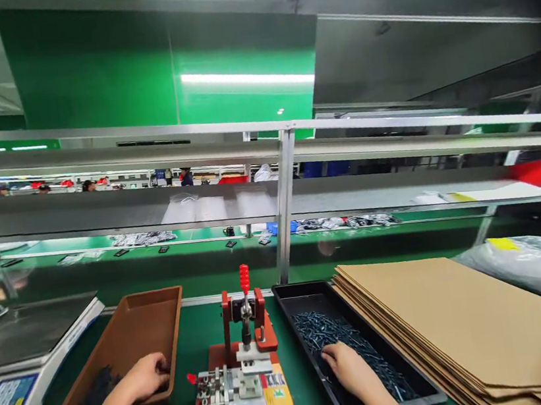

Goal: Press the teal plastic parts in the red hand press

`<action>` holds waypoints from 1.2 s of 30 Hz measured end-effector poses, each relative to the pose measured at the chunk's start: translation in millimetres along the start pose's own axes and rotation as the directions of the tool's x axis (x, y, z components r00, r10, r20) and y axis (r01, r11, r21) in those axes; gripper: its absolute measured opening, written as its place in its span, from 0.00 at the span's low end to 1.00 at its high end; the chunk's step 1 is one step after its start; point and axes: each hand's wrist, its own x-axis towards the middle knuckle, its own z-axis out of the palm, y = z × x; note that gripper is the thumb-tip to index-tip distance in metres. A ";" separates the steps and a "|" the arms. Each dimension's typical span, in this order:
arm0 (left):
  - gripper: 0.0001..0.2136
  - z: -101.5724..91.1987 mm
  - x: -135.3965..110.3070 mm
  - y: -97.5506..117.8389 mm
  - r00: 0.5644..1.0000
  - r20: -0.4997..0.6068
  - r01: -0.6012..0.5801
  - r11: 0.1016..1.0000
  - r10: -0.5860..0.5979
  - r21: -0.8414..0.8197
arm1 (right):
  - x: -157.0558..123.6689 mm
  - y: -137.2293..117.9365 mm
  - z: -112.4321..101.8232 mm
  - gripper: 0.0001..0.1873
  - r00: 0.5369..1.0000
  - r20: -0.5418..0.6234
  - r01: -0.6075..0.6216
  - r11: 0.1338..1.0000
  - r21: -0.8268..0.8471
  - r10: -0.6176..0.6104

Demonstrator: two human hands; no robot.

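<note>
My left hand (146,377) is curled inside a brown plastic tray (151,311), close to its right wall. A small heap of dark parts (98,389) lies in that tray, away from the hand. My right hand (346,366) rests in a black tray (303,298) on a pile of dark blue-grey screws (327,331), its fingertips among them. Between the trays stands a small hand press (246,318) with a red handle (245,279), on a metal jig base. Neither hand touches it. Whether either hand holds a small part is hidden.
A digital scale (28,334) stands at the far left. A stack of flat brown cardboard sheets (457,331) lies to the right, with a plastic bag (529,271) behind it. A metal-framed shelf and a green conveyor carrying small dark items run behind the bench.
</note>
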 end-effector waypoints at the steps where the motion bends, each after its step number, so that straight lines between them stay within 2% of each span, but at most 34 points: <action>1: 0.08 5.0 4.0 -2.5 1.000 -0.007 -0.021 1.000 0.021 0.003 | -0.4 0.2 -3.4 0.16 1.000 -0.025 0.002 1.000 0.000 -0.002; 5: 0.09 12.7 0.2 -7.0 0.997 -0.052 -0.060 0.997 0.058 -0.045 | -1.8 2.2 -13.0 0.14 0.998 -0.056 -0.034 0.995 0.092 0.040; 13: 0.13 3.8 -4.3 -4.1 0.999 -0.028 -0.032 0.985 0.028 -0.168 | -1.7 1.3 -13.7 0.13 0.995 -0.051 -0.066 0.939 0.337 0.088; 16: 0.15 0.4 -6.3 -1.5 1.000 -0.010 -0.027 0.972 0.025 -0.234 | -2.9 -8.1 -15.4 0.14 0.987 -0.110 -0.046 0.857 0.513 0.119; 18: 0.16 -1.0 -7.5 1.2 0.999 -0.013 -0.051 0.976 0.050 -0.210 | -6.9 -21.6 -18.2 0.14 0.981 -0.136 -0.022 0.781 0.625 0.136; 23: 0.18 -3.0 -6.8 2.8 0.991 -0.040 -0.136 0.976 0.131 -0.171 | -23.9 -74.1 -19.0 0.18 0.981 -0.157 0.066 0.570 0.819 0.113; 25: 0.18 -4.7 -5.4 0.7 0.986 -0.113 -0.142 0.977 0.125 -0.161 | -31.5 -95.2 -10.7 0.21 0.976 -0.179 0.098 0.481 0.871 0.125; 28: 0.16 -8.9 -4.5 -1.1 0.975 -0.213 -0.097 0.987 0.068 -0.126 | -44.7 -118.9 15.0 0.22 0.964 -0.209 0.138 0.360 0.923 0.166; 30: 0.15 -12.4 -5.4 -0.8 0.970 -0.241 -0.012 0.991 -0.020 -0.131 | -54.3 -128.0 38.4 0.21 0.954 -0.226 0.156 0.320 0.935 0.197; 32: 0.14 -15.9 -7.9 -0.4 0.957 -0.277 0.030 0.977 -0.089 -0.209 | -62.7 -132.0 62.0 0.22 0.943 -0.234 0.158 0.297 0.942 0.238; 34: 0.15 -19.0 -13.4 -0.1 0.920 -0.373 -0.012 0.941 -0.122 -0.339 | -68.3 -132.9 81.0 0.23 0.928 -0.229 0.146 0.280 0.949 0.294; 36: 0.19 -20.5 -23.1 2.4 0.839 -0.518 -0.083 0.901 -0.168 -0.426 | -70.6 -132.6 92.0 0.23 0.915 -0.225 0.130 0.284 0.950 0.335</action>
